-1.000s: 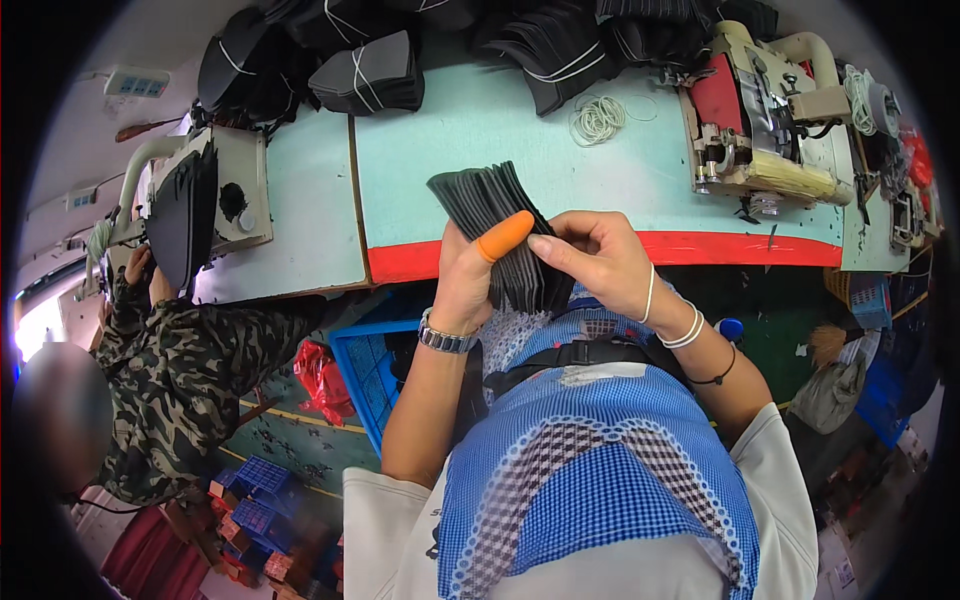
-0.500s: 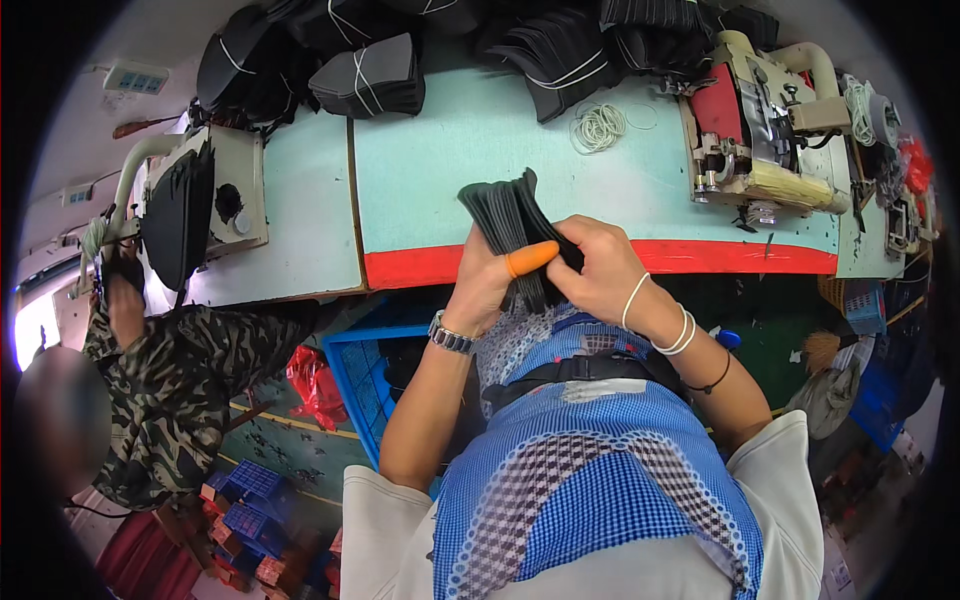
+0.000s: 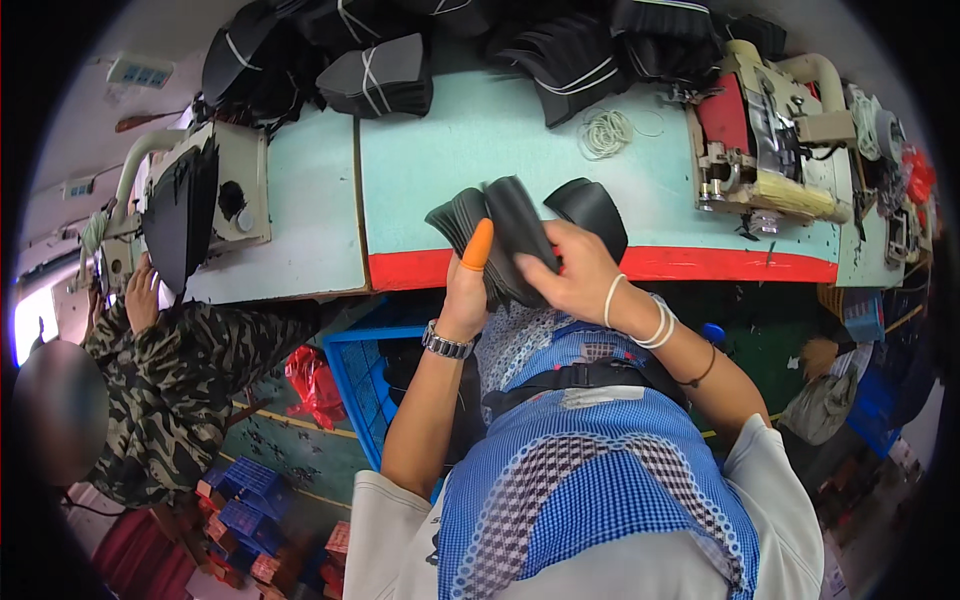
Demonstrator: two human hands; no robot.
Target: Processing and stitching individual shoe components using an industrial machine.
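Observation:
My left hand [image 3: 466, 298], an orange finger cot on its thumb, is closed around a fanned stack of thin black curved sheets [image 3: 458, 218]. The thumb points up, beside the stack. My right hand [image 3: 578, 268] pinches a smooth black sheet or small bundle [image 3: 518, 222] at the stack's right side, slightly smeared by motion. Behind the right hand's knuckles, over the table's front edge, shows another small black bundle [image 3: 592, 208]; whether it lies on the table or is held by hidden fingers I cannot tell.
Tied black bundles [image 3: 372, 78] line the back of the pale table [image 3: 440, 130], beside a coil of cord [image 3: 606, 133]. Machines stand right [image 3: 765, 150] and left [image 3: 235, 190]. A co-worker in camouflage [image 3: 160, 400] sits left. A blue crate [image 3: 350, 375] is below.
The sheets have been parted: my right hand has a piece separated from the left stack, and another black bundle now shows behind it. My left thumb has lifted upright off the stack.

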